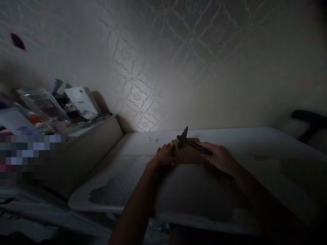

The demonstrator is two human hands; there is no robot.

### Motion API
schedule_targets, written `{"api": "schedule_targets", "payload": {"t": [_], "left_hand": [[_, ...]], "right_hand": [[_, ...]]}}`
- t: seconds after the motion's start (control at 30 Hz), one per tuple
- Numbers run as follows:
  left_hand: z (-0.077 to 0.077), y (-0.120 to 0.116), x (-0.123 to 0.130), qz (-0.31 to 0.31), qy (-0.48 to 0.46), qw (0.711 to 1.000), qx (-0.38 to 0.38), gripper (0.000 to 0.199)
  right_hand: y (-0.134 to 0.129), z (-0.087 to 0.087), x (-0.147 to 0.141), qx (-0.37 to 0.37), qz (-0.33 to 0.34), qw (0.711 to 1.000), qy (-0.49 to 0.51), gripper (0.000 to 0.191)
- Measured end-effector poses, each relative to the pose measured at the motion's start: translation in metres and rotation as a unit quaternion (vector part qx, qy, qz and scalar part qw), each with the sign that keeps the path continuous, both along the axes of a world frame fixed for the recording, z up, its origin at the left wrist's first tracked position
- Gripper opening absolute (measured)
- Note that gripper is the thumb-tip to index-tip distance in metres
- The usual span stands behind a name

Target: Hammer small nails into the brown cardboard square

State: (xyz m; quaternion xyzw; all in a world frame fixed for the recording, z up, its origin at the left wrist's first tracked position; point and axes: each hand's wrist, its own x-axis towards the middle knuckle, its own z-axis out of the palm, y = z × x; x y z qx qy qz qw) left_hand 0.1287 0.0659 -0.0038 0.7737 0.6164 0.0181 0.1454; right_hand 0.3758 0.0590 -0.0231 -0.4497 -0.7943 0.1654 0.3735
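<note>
My right hand (217, 154) is closed around the handle of a dark hammer (195, 145). The hammer's head is raised over a flat brown board (191, 156) lying on the white table. At the board's left end, my left hand (165, 155) grips its edge, with the thumb reaching over the board and the fingers curled beside it. Several tiny dark pieces (154, 139) lie on the table beyond my left hand; dim light keeps me from telling what they are. Whether anything small sits under the left fingertips is hidden.
The white table (138, 146) stands against a patterned wall. On the left, a cabinet (102, 149) carries a clear plastic holder (46, 109), a white box (81, 100) and clutter. A dark armrest-like shape (308, 119) is at the right. Lighting is dim.
</note>
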Motion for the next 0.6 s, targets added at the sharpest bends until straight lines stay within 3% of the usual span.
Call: {"api": "schedule_targets", "payload": {"t": [0.6], "left_hand": [[0.0035,-0.001,0.0015,0.004,0.007,1.0,-0.007,0.09]], "right_hand": [[0.0006,-0.0011,0.0,-0.002,-0.016,1.0,-0.004,0.044]]}}
